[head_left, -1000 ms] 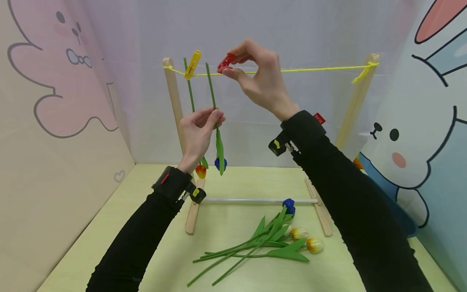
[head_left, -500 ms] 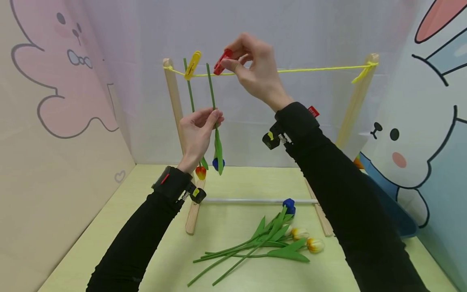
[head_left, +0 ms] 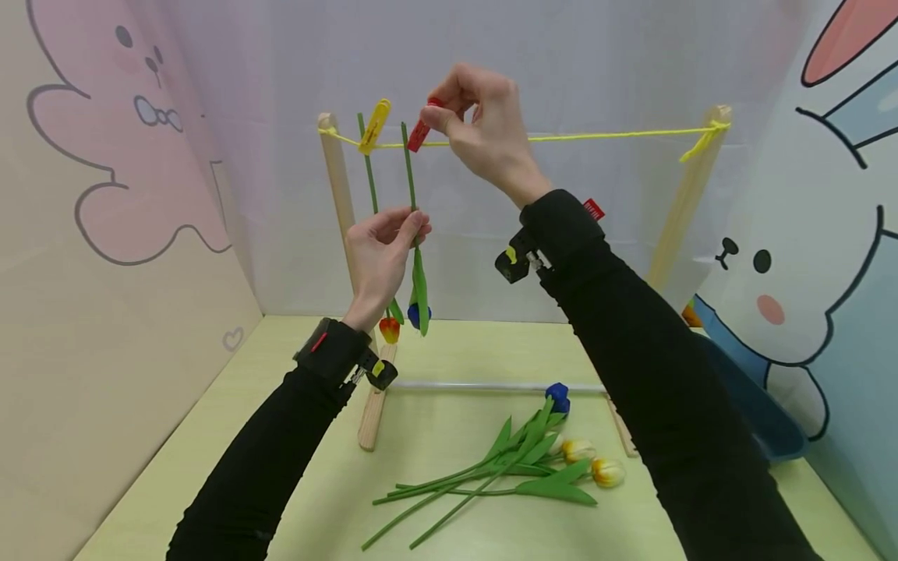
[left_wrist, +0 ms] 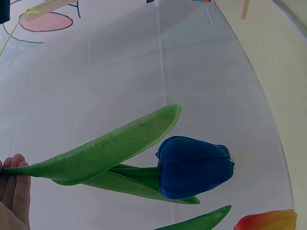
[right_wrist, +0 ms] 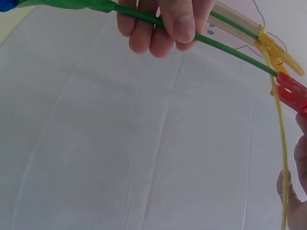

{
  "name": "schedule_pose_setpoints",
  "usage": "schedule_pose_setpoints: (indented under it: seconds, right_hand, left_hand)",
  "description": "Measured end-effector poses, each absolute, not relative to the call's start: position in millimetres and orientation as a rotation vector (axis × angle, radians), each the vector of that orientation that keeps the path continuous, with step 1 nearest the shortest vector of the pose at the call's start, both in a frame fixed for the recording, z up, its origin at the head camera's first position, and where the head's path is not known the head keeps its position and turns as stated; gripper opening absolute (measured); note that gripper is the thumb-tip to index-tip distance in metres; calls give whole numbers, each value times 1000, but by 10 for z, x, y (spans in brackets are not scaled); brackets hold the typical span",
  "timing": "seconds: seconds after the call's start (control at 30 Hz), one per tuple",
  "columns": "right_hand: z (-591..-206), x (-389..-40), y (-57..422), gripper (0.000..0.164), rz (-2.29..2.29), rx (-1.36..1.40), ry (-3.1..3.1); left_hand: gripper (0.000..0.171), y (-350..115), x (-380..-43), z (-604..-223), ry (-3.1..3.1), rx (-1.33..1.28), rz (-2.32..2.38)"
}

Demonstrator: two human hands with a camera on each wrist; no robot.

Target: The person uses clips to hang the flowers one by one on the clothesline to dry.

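My left hand (head_left: 382,253) pinches the green stem of a blue tulip (left_wrist: 195,167), which hangs head down with its stem end up at the yellow string (head_left: 589,137). In my right hand (head_left: 484,128) a red clothespin (head_left: 418,135) is pinched between thumb and fingers. Its tip is at the string, close beside the stem; the right wrist view has the clothespin's jaws around or against the stem, and I cannot tell which. Left of it, a yellow clothespin (head_left: 375,127) holds a red-and-yellow tulip (head_left: 389,329) upside down on the string.
Wooden posts (head_left: 686,202) carry the string, with a white bar (head_left: 477,386) low between them. Several tulips (head_left: 491,467), blue and white-yellow, lie on the pale table (head_left: 309,483). A dark blue bin (head_left: 754,397) stands at the right behind my arm.
My right hand has moved slightly left and turned the red clothespin steeper, bringing its tip close to the stem. My left hand and the blue tulip have stayed almost in place.
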State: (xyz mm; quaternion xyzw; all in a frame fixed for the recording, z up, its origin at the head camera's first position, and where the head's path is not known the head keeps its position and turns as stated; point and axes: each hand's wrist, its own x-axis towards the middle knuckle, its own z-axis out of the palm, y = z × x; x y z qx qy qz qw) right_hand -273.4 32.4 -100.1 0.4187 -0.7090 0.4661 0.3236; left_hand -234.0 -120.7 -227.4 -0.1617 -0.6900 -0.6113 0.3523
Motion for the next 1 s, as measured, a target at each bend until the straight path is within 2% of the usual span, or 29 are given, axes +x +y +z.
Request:
schedule_pose_setpoints:
  seconds: [0.57,1.0]
  right_hand:
    - [-929,-2738,285,14,1312,984,-2005]
    - [-921,-2752,348,26,1228,999,-2141]
  left_hand:
    - [23,-1205,-2329,-2256,-1796,-403,-1568]
    - [24,-1206,-2333,-2259,-1814,-408,-1544]
